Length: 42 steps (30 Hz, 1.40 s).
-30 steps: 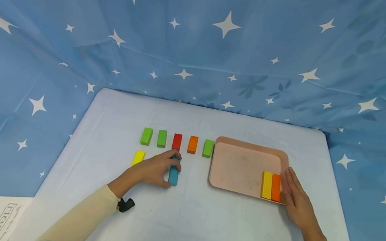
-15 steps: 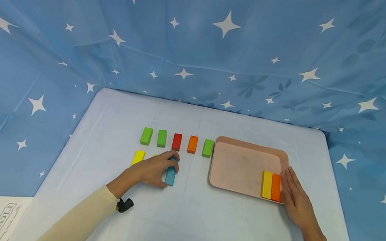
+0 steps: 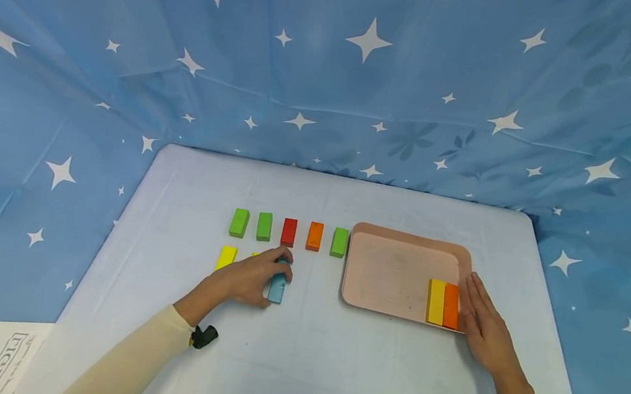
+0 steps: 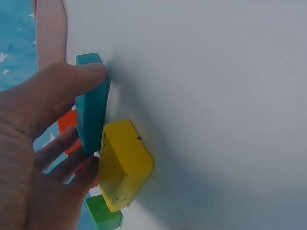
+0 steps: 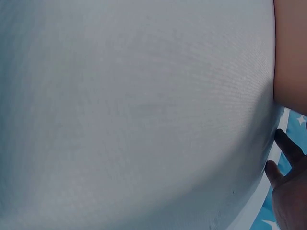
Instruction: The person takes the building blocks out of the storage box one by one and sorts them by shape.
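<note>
My left hand [image 3: 252,278] pinches a blue block [image 3: 277,289] between its thumb at the near end and its fingers at the far end. In the left wrist view the blue block [image 4: 92,112] stands on its narrow side beside a yellow block [image 4: 125,160]; the head view shows only a sliver of that yellow one past the hand. At the right, my right hand [image 3: 486,333] rests with straight fingers along the right side of a pink tray [image 3: 389,272]. A yellow block [image 3: 436,302] and an orange block [image 3: 452,307] lie side by side in the tray's near right corner.
Behind the left hand runs a row of blocks: two green ones, the first a green block [image 3: 239,222], then a red block [image 3: 289,232], an orange block [image 3: 314,236] and a green block [image 3: 339,243] close to the tray. Another yellow block [image 3: 227,256] lies left of the hand.
The blue block has shifted slightly left and tilted a little in the left hand's grip. My right hand and the tray have stayed where they were.
</note>
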Motion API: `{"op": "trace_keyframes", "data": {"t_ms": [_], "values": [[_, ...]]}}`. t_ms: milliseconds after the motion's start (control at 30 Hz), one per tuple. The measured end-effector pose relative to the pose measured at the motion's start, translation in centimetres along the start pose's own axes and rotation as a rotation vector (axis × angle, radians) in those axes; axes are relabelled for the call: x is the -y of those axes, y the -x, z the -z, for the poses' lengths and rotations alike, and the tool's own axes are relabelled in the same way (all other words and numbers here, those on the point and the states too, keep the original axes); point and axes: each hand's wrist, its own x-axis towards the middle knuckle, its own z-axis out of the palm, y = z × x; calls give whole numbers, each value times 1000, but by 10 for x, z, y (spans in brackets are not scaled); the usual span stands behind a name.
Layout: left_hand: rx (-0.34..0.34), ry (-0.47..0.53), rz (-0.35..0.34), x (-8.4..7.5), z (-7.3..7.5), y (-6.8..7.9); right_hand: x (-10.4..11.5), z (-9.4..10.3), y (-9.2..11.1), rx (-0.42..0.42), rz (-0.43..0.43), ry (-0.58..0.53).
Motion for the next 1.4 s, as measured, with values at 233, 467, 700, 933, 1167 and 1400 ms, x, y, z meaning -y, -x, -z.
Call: {"op": "trace_keyframes", "data": {"t_ms": [233,467,700,933,1167,1400], "values": [[12,-29,7,-1,0,0,-2,-2,1,1,-17,1],[8,-38,8,-3,2,0,-3,-1,3,-18,19,-12],[-22,-38,-1,-10,6,-3,-2,-1,2,-23,20,-9],[-18,-16,-30,-22,12,-15,-2,-2,2,-16,17,-20],[2,21,-105,-37,15,-41,-3,-1,1,-10,6,-9],[41,15,-163,-59,14,-74,-4,-2,1,-17,32,-9]]}}
